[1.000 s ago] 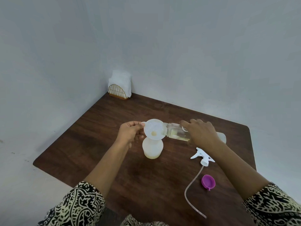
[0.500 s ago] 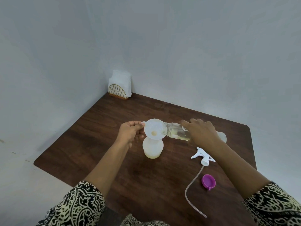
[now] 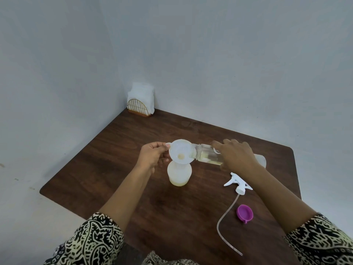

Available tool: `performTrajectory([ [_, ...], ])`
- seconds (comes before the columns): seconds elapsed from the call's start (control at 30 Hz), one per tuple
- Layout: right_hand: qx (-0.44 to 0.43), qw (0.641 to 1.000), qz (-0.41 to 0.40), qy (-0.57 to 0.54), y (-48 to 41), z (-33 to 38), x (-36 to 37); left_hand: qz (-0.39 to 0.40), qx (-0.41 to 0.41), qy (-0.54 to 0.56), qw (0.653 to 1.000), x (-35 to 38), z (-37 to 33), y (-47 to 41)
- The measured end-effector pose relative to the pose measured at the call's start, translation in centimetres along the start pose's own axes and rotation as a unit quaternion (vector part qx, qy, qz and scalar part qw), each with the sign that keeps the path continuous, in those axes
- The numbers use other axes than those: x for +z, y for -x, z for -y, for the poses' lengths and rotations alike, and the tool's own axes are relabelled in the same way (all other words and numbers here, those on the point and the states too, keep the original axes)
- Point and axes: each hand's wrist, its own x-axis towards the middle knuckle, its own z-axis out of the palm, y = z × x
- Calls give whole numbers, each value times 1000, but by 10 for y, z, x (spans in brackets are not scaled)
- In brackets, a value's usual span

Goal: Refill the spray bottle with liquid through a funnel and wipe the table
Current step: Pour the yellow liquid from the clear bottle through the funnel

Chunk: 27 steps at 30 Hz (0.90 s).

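A white translucent spray bottle (image 3: 179, 174) stands open near the middle of the dark wooden table (image 3: 114, 159), with a little yellowish liquid at its bottom. A white funnel (image 3: 181, 152) sits in its neck, and my left hand (image 3: 152, 155) pinches the funnel's rim tab. My right hand (image 3: 236, 156) holds a clear refill bottle (image 3: 206, 154) tipped on its side, its mouth over the funnel's right edge. Pale liquid lies in the refill bottle and at the funnel's hole.
The white trigger spray head (image 3: 238, 183) with its long dip tube (image 3: 223, 222) lies right of the bottle. A purple cap (image 3: 244, 212) rests near the tube. A gold napkin holder (image 3: 140, 101) with white napkins stands in the far corner. Grey walls border the table.
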Motion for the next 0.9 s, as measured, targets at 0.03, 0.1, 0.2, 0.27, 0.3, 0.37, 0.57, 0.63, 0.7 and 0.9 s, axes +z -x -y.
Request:
performTrajectory([
  [0.03, 0, 1000, -1, -1, 0, 0, 0, -1, 1, -1, 1000, 0, 0, 0],
  [0.1, 1, 1000, 0, -4, 0, 0, 0, -2, 1, -2, 1000, 0, 0, 0],
  [0.2, 1, 1000, 1, -5, 1, 0, 0, 1, 1, -2, 1000, 0, 0, 0],
  [0.27, 1, 1000, 3, -5, 1, 0, 0, 2, 1, 0, 1000, -1, 0, 0],
  [0.3, 2, 1000, 4, -5, 1, 0, 0, 1, 0, 0, 1000, -1, 0, 0],
  [0.37, 4, 1000, 6, -7, 0, 0, 0, 1, 0, -1, 1000, 0, 0, 0],
  [0.57, 4, 1000, 7, -4, 0, 0, 0, 0, -1, -2, 1000, 0, 0, 0],
  [0.63, 3, 1000, 8, -5, 0, 0, 0, 0, -1, 0, 1000, 1, 0, 0],
  [0.7, 3, 1000, 11, -6, 0, 0, -1, 0, 1, -2, 1000, 1, 1, 0],
  [0.9, 3, 1000, 13, -4, 0, 0, -2, 3, 0, 0, 1000, 0, 1, 0],
])
